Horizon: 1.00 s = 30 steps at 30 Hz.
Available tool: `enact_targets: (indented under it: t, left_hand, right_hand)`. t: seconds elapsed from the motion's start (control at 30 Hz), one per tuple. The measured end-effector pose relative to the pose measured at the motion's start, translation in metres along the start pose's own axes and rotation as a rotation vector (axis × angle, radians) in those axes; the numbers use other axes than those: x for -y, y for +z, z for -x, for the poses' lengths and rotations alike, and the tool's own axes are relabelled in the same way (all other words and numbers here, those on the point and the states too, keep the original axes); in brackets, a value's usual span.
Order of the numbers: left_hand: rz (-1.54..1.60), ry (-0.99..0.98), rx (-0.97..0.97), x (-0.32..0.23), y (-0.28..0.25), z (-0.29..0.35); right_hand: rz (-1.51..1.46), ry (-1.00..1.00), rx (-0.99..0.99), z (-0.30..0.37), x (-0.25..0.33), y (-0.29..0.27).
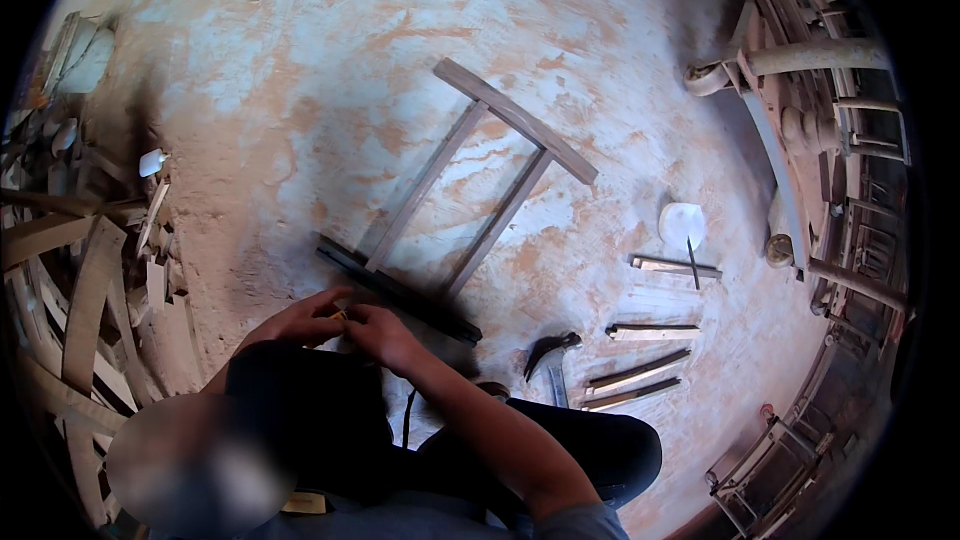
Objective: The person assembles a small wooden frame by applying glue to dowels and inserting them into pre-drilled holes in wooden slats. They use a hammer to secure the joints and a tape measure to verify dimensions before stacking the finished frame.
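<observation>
My left hand (300, 320) and my right hand (380, 333) meet just in front of my knees, fingers pinched together on a small yellowish object (341, 316) too small to identify. Right beyond them a wooden frame (455, 190) lies flat on the dusty floor: two long slats joining a dark near crosspiece (420, 302) and a lighter far crosspiece (515, 120). A claw hammer (550, 355) rests on the floor to the right of my right forearm.
Several short wooden slats (645, 360) lie at the right, beside a white container (682, 223) with a stick in it. Scrap boards (90, 300) are piled at the left. Turned wooden furniture parts (820, 140) stand along the right edge.
</observation>
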State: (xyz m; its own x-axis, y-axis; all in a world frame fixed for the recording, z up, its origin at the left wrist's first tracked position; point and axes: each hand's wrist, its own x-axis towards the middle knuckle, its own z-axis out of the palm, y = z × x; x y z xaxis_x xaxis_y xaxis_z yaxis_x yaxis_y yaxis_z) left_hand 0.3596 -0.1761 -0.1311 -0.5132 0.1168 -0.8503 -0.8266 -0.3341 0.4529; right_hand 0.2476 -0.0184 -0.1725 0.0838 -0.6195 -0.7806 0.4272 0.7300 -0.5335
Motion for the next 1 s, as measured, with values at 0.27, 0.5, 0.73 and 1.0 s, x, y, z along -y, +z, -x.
enact_targets:
  t: [0.27, 0.5, 0.73, 1.0]
  left_hand:
    - [-0.554, 0.114, -0.219, 0.004, -0.003, -0.005]
    - [-0.282, 0.240, -0.469, 0.101, -0.158, 0.008]
    - [-0.201, 0.188, -0.613, 0.115, -0.155, -0.007]
    - [-0.537, 0.094, -0.753, 0.083, -0.101, -0.010]
  right_hand:
    - [-0.001, -0.021, -0.140, 0.002, -0.004, -0.022]
    - [-0.726, -0.240, -0.565, 0.041, 0.015, -0.226]
    - [-1.018, -0.362, -0.696, 0.068, 0.008, -0.276]
    - [-0.775, -0.189, -0.824, 0.019, 0.024, -0.228]
